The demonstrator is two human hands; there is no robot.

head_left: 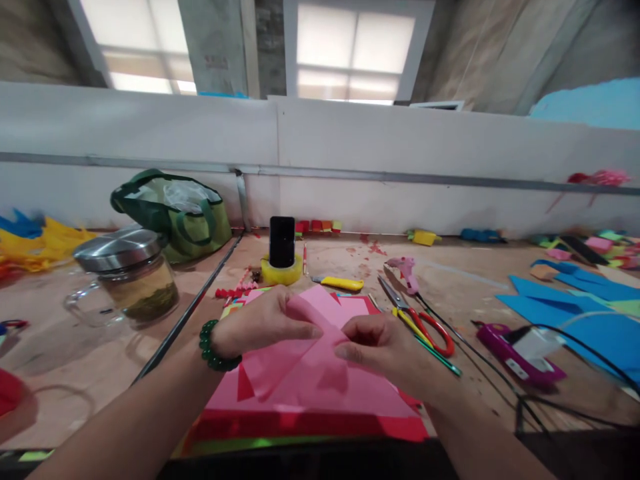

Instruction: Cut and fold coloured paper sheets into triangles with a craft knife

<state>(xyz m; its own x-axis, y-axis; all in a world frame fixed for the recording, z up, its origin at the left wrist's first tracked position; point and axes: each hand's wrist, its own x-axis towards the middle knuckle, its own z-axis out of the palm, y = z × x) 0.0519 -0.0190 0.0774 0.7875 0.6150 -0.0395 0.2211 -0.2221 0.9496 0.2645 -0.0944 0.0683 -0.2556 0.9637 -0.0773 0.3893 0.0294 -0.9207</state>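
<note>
Left hand (265, 325) and right hand (373, 341) pinch the pink paper (313, 373), likely steadying its fold; scissors (412, 313) at two o'clock lie handily near.

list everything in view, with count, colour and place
folded paper: 1, pink, front centre
paper stack: 1, pink and red, beneath
scissors: 1, red-handled, right of stack
pencil: 1, green, beside scissors
glue gun: 1, pink, behind scissors
utility knife: 1, yellow, behind stack
tape roll: 1, yellow, behind stack
smartphone: 1, black, upright at tape roll
lidded glass mug: 1, clear, left
tote bag: 1, green, back left
power strip: 1, purple, right
paper sheets: several, blue, far right
paper scraps: many, mixed colours, table edges
table: 1, brown, below
partition: 1, white, background
windows: 2, pale, background
bead bracelet: 1, green, left wrist
left hand: 1, bare, on folded paper
right hand: 1, bare, on folded paper
</note>
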